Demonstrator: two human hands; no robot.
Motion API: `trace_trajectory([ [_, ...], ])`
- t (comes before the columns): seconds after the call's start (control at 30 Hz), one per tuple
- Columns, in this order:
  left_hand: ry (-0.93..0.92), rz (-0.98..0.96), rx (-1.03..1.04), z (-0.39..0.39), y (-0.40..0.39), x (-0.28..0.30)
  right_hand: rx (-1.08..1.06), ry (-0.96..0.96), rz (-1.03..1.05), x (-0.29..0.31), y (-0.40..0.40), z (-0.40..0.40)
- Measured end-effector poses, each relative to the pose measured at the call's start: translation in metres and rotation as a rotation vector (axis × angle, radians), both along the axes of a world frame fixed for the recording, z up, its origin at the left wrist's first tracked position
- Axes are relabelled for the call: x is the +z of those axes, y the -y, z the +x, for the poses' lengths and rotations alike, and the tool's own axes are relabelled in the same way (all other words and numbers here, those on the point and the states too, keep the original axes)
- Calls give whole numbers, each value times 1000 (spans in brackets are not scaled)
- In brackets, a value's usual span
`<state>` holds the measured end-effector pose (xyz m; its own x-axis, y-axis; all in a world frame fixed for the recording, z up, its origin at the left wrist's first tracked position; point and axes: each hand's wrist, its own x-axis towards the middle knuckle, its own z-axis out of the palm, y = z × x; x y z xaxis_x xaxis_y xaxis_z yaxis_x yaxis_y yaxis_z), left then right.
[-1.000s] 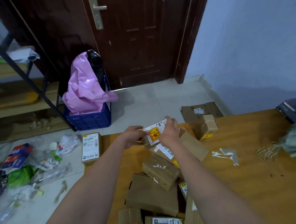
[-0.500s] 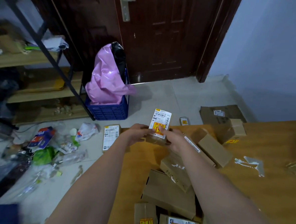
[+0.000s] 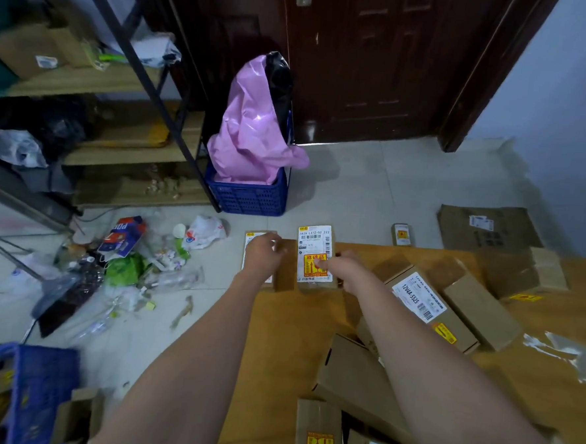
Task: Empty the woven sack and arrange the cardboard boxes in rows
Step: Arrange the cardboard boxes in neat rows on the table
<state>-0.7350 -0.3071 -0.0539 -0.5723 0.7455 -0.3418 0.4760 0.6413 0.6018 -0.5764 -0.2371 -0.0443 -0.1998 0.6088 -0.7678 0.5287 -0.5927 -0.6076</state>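
- The landmark is the flat brown cardboard box with a white shipping label and a red-and-yellow sticker (image 3: 314, 257), lying at the far-left corner of the wooden table (image 3: 531, 391), its long axis running away from the person.
- The right hand (image 3: 345, 269) touches this box's right edge; its fingertips (image 3: 321, 265) rest on the sticker. It looks lightly curled, pressing rather than gripping, though the far fingers are hidden.
- The left hand (image 3: 262, 254) lies just left of the labelled box, over a second small brown cardboard box with a white label (image 3: 254, 236). It covers most of that box, so whether it grips it or merely rests on it cannot be told.
- These two boxes sit side by side and parallel, which reads as the start of a row; whether they touch is hidden behind the left hand.
- The next boxes to be placed lie right of and nearer than the labelled box: a long brown carton marked 12V4A (image 3: 427, 305), lying diagonally, with others jumbled beneath and beside it. The right hand is the nearer one to them.
- Each would probably need turning to match the labelled box's axis.
- The woven sack is not in view, so how empty it is cannot be judged.
- Two stickered boxes nearer than the labelled box are cut off by the bottom edge.
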Motion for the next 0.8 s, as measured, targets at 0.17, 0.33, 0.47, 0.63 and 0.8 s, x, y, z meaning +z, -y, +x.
trace_trajectory([
  [0.17,-96,-125,34,-25,7,-26,43,79,17,-19,5,-25],
  [0.33,-74,-160,24,-41,10,-45,57,110,18,-35,7,-42],
  [0.47,41,-192,46,-48,8,-55,43,133,26,-48,5,-51],
  [0.63,147,-163,42,-52,6,-62,69,167,68,-55,2,-56],
  [0.8,180,-171,37,-54,3,-66,127,221,135,-53,0,-64],
])
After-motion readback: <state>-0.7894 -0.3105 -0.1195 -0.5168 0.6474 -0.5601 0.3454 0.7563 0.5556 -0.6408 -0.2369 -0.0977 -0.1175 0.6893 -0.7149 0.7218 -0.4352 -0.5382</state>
